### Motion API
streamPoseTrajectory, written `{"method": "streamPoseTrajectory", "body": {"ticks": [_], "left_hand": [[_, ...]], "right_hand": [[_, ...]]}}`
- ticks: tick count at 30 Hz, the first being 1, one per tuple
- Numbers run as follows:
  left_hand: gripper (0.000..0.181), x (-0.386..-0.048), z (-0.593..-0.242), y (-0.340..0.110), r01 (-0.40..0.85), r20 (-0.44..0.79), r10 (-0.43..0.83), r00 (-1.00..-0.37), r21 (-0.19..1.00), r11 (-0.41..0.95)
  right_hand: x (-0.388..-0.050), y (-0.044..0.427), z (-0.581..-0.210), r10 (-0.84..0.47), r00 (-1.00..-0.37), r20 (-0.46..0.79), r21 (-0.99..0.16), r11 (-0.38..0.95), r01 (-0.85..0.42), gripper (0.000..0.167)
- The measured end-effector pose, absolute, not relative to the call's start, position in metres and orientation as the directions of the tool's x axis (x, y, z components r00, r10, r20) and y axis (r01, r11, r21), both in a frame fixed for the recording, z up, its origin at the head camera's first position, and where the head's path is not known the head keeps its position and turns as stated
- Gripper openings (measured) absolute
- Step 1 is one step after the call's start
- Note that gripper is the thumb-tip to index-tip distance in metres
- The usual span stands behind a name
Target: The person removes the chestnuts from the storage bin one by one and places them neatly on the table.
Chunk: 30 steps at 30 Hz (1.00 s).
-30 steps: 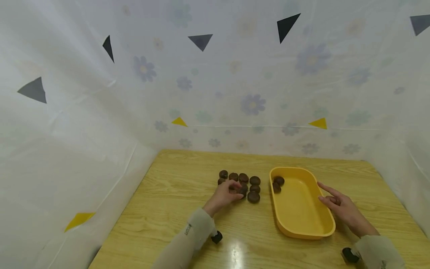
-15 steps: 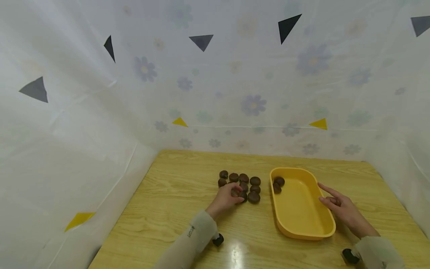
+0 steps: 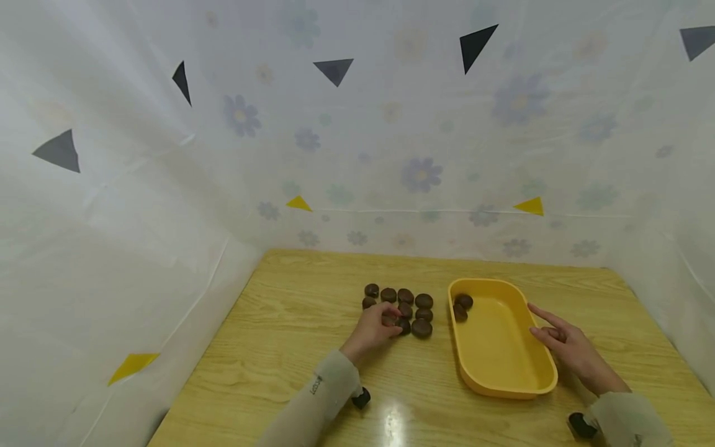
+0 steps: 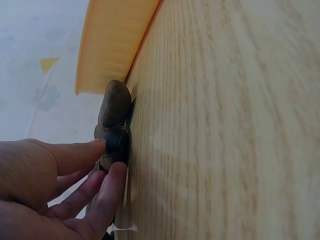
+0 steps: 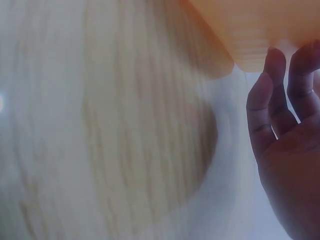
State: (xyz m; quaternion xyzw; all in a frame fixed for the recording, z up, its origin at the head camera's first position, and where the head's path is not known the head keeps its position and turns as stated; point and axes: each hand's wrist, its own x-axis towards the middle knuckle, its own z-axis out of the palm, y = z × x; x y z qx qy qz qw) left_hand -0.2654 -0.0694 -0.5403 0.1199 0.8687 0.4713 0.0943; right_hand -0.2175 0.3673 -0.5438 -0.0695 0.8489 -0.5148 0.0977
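Dark brown, smooth, rounded pebbles stand in rows on the wooden table (image 3: 301, 347), left of a yellow tray (image 3: 503, 347). My left hand (image 3: 371, 329) is at the near side of these rows. Its thumb and a finger pinch a dark pebble (image 4: 116, 141) that rests among the others, beside a larger pebble (image 4: 115, 102). My fingers partly cover the pebbles behind. My right hand (image 3: 578, 354) touches the tray's right side with its fingertips, index finger extended. In the right wrist view its fingers (image 5: 260, 92) are slightly bent against the tray's outer wall.
Two or three pebbles (image 3: 463, 302) lie in the tray's far left corner. A bigger pebble (image 3: 421, 328) ends the row closest to the tray. White flower-patterned sheeting (image 3: 419, 136) encloses the table's back and sides.
Over the first half second my left hand shifts slightly nearer, uncovering more pebbles, then stays almost still. The right hand and the tray keep their places.
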Motion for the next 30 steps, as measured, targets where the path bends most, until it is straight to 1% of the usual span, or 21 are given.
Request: {"method": "streamPoseTrajectory", "body": {"ticks": [5, 13, 18, 23, 26, 30], "left_hand": [[0.023, -0.267, -0.539, -0.071, 0.133, -0.038, 0.3, -0.953, 0.84, 0.526], [0.024, -0.265, -0.533, -0.072, 0.115, -0.039, 0.298, -0.954, 0.87, 0.48], [0.024, -0.266, -0.527, -0.072, 0.144, -0.002, 0.301, -0.954, 0.874, 0.464], [0.024, -0.266, -0.518, -0.065, 0.165, 0.022, 0.314, -0.949, 0.885, 0.435], [0.025, -0.265, -0.512, -0.057, 0.172, 0.022, 0.339, -0.941, 0.892, 0.417], [0.028, -0.263, -0.507, -0.045, 0.191, 0.027, 0.376, -0.926, 0.894, 0.406]], "right_hand": [[-0.219, 0.365, -0.542, -0.21, -0.973, -0.1, -0.881, 0.473, -0.011, 0.07], [-0.222, 0.366, -0.541, -0.224, -0.969, -0.102, -0.886, 0.463, -0.014, 0.069], [-0.224, 0.366, -0.542, -0.23, -0.969, -0.095, -0.891, 0.454, -0.021, 0.068], [-0.225, 0.367, -0.543, -0.226, -0.97, -0.084, -0.879, 0.475, -0.034, 0.067], [-0.225, 0.367, -0.541, -0.192, -0.978, -0.075, -0.867, 0.498, -0.031, 0.065], [-0.227, 0.363, -0.538, -0.144, -0.989, -0.046, -0.845, 0.534, -0.039, 0.066]]}}
